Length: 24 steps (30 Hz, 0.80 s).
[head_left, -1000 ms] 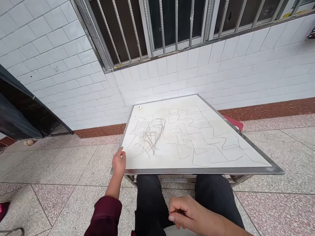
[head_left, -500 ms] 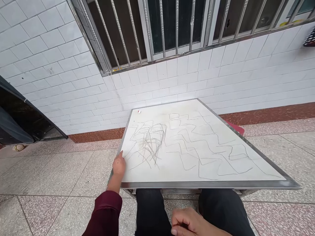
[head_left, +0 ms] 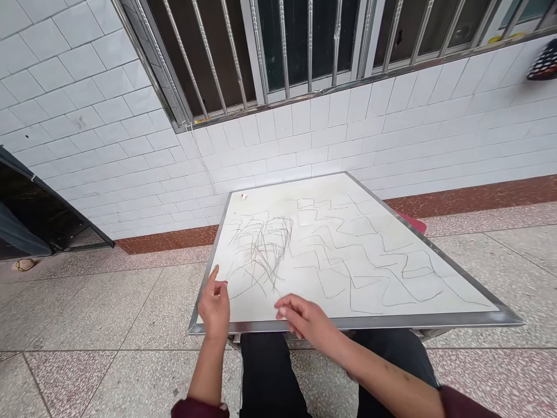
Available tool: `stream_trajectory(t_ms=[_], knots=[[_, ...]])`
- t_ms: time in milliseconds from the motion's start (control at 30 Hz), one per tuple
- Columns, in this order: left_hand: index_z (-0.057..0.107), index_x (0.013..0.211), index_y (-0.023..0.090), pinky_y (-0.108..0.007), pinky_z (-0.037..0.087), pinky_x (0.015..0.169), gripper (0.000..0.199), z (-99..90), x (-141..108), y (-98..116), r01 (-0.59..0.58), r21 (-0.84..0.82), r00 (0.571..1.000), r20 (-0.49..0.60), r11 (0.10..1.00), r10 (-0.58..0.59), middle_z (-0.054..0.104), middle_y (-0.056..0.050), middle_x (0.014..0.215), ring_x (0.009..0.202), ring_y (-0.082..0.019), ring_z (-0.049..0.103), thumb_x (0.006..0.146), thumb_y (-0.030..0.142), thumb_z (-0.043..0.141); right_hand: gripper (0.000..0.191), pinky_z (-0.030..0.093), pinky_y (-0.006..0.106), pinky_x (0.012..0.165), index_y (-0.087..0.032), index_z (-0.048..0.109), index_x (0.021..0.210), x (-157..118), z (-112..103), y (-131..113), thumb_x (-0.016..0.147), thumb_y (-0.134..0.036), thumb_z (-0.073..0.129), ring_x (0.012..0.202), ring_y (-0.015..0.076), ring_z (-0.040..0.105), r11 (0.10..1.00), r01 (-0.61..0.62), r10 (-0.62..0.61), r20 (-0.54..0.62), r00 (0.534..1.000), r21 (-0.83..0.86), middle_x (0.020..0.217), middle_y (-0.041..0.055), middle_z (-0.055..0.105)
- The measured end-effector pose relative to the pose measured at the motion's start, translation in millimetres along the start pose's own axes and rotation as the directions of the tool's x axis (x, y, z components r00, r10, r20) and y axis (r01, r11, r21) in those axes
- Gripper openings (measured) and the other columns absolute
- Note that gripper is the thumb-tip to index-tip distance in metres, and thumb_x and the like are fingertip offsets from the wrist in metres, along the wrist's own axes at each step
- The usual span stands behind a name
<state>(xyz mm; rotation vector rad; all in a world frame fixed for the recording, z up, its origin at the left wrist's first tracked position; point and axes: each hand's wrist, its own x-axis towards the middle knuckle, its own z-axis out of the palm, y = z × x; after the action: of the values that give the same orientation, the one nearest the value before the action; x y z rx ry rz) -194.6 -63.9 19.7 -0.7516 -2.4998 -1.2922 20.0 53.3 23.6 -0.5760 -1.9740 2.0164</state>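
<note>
A pale board-topped table with a grey metal edge carries dark scribbled lines across its surface. My left hand is over its front left corner, index finger stretched out and thumb apart, holding nothing. Above the front edge, left of the middle, is my right hand, its fingers curled loosely with the thumb near the fingertips. Whatever might lie between those fingertips is too small to make out. Near the far left corner of the top lies a small white and red object.
Behind the table stands a white tiled wall with a barred window. A red object shows past the table's right edge. My legs are under the front edge. A dark doorway is at the left.
My right hand has risen from my lap to above the table's front edge. My left hand has lifted off the left edge, its thumb now apart from the index finger.
</note>
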Motion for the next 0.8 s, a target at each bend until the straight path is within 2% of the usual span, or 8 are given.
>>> stream_trajectory(t_ms=[67, 133, 200, 333, 533, 633, 700, 800], knots=[[0.052, 0.138, 0.025, -0.031, 0.05, 0.08, 0.049, -5.1, -27, 20, -0.075, -0.041, 0.997, -0.013, 0.996, 0.075, 0.071, 0.0, 0.082, 0.081, -0.02, 0.066, 0.089, 0.034, 0.05, 0.036, 0.046, 0.025, 0.056, -0.02, 0.058, 0.113, 25, 3, -17, 0.088, -0.047, 0.056, 0.058, 0.0089, 0.052, 0.996, 0.052, -0.046, -0.089, 0.995, 0.07, 0.1, 0.0051, 0.066], [0.054, 0.136, 0.026, -0.032, 0.05, 0.076, 0.047, -7.9, -54, 36, -0.165, -0.01, 0.986, 0.0, 0.986, 0.165, 0.071, -0.001, 0.081, 0.077, -0.02, 0.066, 0.09, 0.033, 0.051, 0.045, 0.048, 0.026, 0.056, -0.022, 0.054, 0.119, 42, 9, -27, 0.084, -0.049, 0.062, 0.061, 0.0094, 0.054, 0.976, 0.115, -0.086, -0.156, 0.984, 0.186, 0.112, 0.0073, 0.062], [0.057, 0.134, 0.025, -0.031, 0.05, 0.073, 0.043, -9.1, -77, 47, -0.283, 0.041, 0.958, 0.068, 0.958, 0.28, 0.072, -0.004, 0.085, 0.079, -0.021, 0.066, 0.093, 0.03, 0.047, 0.043, 0.048, 0.026, 0.055, -0.021, 0.055, 0.114, 47, 15, -30, 0.083, -0.05, 0.062, 0.06, 0.0092, 0.053, 0.942, 0.17, -0.116, -0.196, 0.974, 0.29, 0.106, 0.006, 0.064], [0.057, 0.134, 0.022, -0.031, 0.049, 0.072, 0.041, -11.7, -109, 55, -0.482, 0.051, 0.865, 0.187, 0.875, 0.466, 0.073, -0.008, 0.086, 0.074, -0.02, 0.065, 0.096, 0.022, 0.042, 0.039, 0.045, 0.024, 0.055, -0.018, 0.062, 0.098, 30, 19, -21, 0.087, -0.055, 0.057, 0.057, 0.0088, 0.05, 0.883, 0.225, -0.132, -0.242, 0.961, 0.411, 0.083, 0.0016, 0.062], [0.023, 0.153, 0.027, -0.029, 0.05, 0.072, 0.063, -19.4, -131, 67, -0.625, -0.057, 0.741, 0.267, 0.778, 0.615, 0.071, -0.008, 0.1, 0.076, -0.019, 0.064, 0.095, 0.01, 0.039, 0.047, 0.04, 0.023, 0.05, -0.018, 0.064, 0.105, 0, 7, -21, 0.088, -0.06, 0.053, 0.052, 0.0082, 0.045, 0.868, 0.215, -0.139, -0.196, 0.971, 0.449, 0.077, 0.0, 0.059], [0.017, 0.155, 0.029, -0.03, 0.05, 0.073, 0.068, -21.5, -137, 72, -0.678, -0.066, 0.69, 0.286, 0.732, 0.665, 0.07, -0.009, 0.103, 0.075, -0.019, 0.062, 0.094, 0.007, 0.038, 0.048, 0.039, 0.023, 0.049, -0.017, 0.064, 0.103, -8, 2, -26, 0.086, -0.061, 0.055, 0.052, 0.0086, 0.044, 0.872, 0.197, -0.128, -0.18, 0.975, 0.448, 0.073, -0.0009, 0.057], [0.015, 0.155, 0.028, -0.03, 0.05, 0.073, 0.068, -22.1, -140, 73, -0.678, -0.088, 0.683, 0.291, 0.73, 0.67, 0.07, -0.009, 0.102, 0.079, -0.02, 0.062, 0.094, 0.007, 0.037, 0.048, 0.038, 0.023, 0.049, -0.017, 0.065, 0.102, -12, 1, -28, 0.085, -0.061, 0.057, 0.051, 0.0085, 0.044, 0.872, 0.187, -0.115, -0.181, 0.977, 0.452, 0.071, -0.0014, 0.056], [0.015, 0.155, 0.029, -0.03, 0.049, 0.072, 0.066, -22.9, -146, 72, -0.611, -0.149, 0.721, 0.302, 0.778, 0.624, 0.068, -0.009, 0.1, 0.081, -0.02, 0.062, 0.095, 0.01, 0.036, 0.048, 0.039, 0.023, 0.049, -0.017, 0.066, 0.1, -16, 1, -26, 0.084, -0.061, 0.058, 0.05, 0.0081, 0.045, 0.868, 0.176, -0.105, -0.174, 0.979, 0.464, 0.07, -0.0015, 0.057]])
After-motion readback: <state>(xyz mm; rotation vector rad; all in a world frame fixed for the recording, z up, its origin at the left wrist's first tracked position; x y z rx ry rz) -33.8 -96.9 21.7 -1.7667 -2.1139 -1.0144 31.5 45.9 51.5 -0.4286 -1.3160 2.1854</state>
